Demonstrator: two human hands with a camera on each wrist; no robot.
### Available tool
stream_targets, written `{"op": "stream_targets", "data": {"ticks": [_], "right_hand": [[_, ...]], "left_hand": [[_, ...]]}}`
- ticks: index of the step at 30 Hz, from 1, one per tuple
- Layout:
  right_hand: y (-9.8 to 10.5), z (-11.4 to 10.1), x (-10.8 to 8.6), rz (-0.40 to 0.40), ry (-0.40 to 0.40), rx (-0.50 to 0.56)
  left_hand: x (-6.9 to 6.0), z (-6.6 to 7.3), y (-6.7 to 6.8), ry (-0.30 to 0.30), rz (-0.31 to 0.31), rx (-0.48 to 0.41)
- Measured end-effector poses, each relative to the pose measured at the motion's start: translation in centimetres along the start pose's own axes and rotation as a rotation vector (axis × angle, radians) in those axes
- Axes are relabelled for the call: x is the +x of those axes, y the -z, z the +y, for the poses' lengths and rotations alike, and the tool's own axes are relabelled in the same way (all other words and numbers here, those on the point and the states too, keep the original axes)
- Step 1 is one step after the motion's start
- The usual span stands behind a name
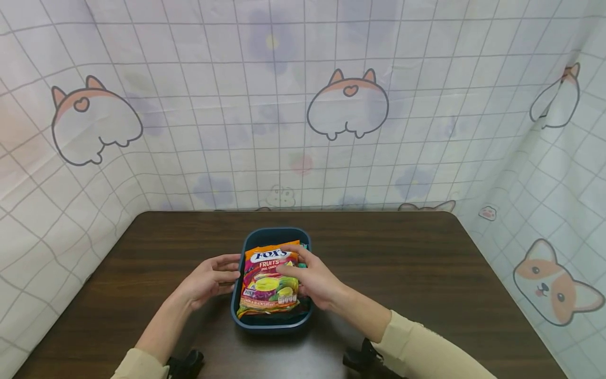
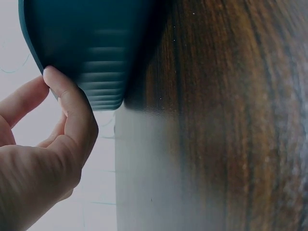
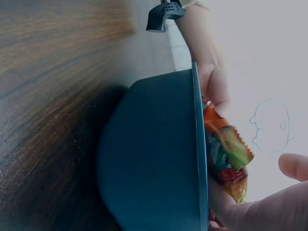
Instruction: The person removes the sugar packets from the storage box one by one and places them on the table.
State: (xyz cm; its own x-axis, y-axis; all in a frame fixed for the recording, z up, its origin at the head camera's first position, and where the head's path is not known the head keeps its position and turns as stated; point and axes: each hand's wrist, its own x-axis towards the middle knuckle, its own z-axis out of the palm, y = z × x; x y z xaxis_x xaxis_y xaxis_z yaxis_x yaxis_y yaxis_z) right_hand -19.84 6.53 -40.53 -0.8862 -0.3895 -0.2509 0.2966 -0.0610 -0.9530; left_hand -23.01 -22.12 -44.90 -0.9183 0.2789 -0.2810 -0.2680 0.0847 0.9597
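A dark blue-green plastic container stands on the table, holding an orange and purple bag of Fox's fruit candy. My left hand is at the container's left side, its fingertips touching the outer wall by the rim, as the left wrist view also shows. Over the right rim reaches my right hand, with some fingers on the bag's upper right part and others hidden inside the container. In the right wrist view, the thumb is raised apart from the shiny wrappers showing above the rim.
Dark wood-grain table surface extends on both sides of the container. A white gridded cloth with dog drawings hangs behind and beside the table. Black devices sit at both wrists.
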Motion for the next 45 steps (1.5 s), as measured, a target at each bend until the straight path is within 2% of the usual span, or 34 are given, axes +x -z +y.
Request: {"op": "stream_targets", "data": {"ticks": [8, 19, 26, 34, 45], "right_hand": [[0.0, 0.7, 0.7, -0.019, 0.004, -0.037], [-0.2, 1.7, 1.3, -0.054, 0.026, -0.087], [-0.3, 2.3, 1.7, -0.055, 0.043, -0.172], [-0.6, 2.5, 1.5, -0.043, 0.123, -0.368], [-0.6, 2.1, 1.2, 0.006, 0.162, -0.414]], "left_hand": [[-0.1, -0.1, 0.1, -0.014, -0.03, -0.013], [-0.3, 0.0, 0.0, -0.009, -0.028, -0.022], [-0.4, -0.3, -0.1, -0.009, -0.031, -0.011], [-0.3, -0.3, 0.0, -0.007, -0.037, -0.011], [-0.2, -0.2, 0.1, 0.002, -0.022, -0.021]]}}
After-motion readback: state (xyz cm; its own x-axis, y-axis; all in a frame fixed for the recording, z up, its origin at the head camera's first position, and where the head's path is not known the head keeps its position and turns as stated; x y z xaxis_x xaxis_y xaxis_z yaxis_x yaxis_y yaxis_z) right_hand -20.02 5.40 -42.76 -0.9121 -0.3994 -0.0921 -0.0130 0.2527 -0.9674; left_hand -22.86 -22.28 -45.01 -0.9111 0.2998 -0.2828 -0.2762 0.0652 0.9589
